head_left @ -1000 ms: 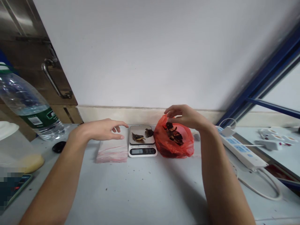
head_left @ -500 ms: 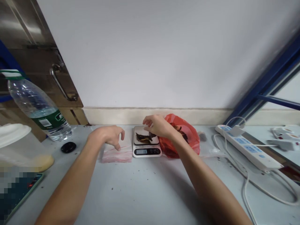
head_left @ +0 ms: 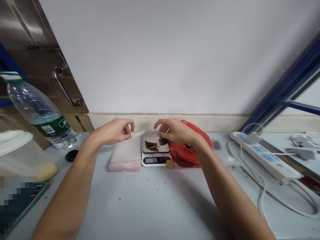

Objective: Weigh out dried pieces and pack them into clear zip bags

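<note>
- Scale, white with a pale square plate, sits flat just below the centre of the frame; its small display is lit, but the digits are too blurred to read.
- On the plate lies a dark, curled dried piece; a second dark piece lies at the plate's right side, partly covered by the right hand.
- A tan piece shows at the scale's lower right corner; whether it touches the scale, I cannot tell.
- The right hand hangs over the plate's right edge, fingers loosely curled, thumb and fingertips apart.
- The left hand, left of the plate, pinches the raised far edge of a thin clear bag between thumb and forefinger.
- Beneath it, just left of the scale, is a stack of clear bags with pinkish near edges.
- Right of the scale, a crumpled red plastic bag is partly hidden by the right hand and forearm.
- All rest on a pale desk against a white wall.
- Toward the left edge stand a water bottle with a green label and a white-lidded tub.
- At right lies a white power strip.
</note>
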Available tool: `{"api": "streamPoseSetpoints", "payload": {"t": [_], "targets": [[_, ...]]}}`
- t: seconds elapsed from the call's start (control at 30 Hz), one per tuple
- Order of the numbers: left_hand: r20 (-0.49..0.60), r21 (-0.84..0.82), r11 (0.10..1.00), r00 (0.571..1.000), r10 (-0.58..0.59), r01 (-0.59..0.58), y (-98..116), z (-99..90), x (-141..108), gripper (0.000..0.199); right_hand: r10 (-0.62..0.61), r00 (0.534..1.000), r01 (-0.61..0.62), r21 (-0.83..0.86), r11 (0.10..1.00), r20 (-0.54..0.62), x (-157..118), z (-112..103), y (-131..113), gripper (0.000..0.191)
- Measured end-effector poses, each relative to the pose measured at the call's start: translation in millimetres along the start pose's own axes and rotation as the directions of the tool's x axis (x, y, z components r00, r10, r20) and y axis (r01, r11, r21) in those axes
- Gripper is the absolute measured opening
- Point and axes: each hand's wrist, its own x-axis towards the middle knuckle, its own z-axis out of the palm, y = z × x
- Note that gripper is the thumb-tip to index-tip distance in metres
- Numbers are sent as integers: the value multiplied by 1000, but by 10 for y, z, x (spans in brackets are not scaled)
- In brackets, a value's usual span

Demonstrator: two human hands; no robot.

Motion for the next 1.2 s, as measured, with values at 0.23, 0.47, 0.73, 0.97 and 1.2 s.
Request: {"api": "streamPoseSetpoints", "payload": {"t": [0.23, 0.47, 0.73, 0.97, 1.2], "targets": [[-148, -46, 999, 989, -13, 6, 76, -11, -22, 17, 92, 968, -46, -197, 979, 232, -67, 33, -112, 10], [-16, 99, 994, 999, -50, 52, -18, 1, -6, 11, 575, 621, -271, -542, 796, 533, -143, 181, -299, 21], [-10, 121, 990, 998, -68, 68, 10, -35, -63, 13, 511, 622, -177, -529, 830, 593, -26, 597, -212, 20], [15, 110, 992, 997, -70, 68, -13, -29, -66, 13, 361, 873, -188, -455, 871, 329, -91, 264, -147, 18], [65, 135, 989, 995, -76, 67, 18, 5, -41, 13, 221, 974, -227, -302, 926, -55, 133, 261, 8, 10]]}}
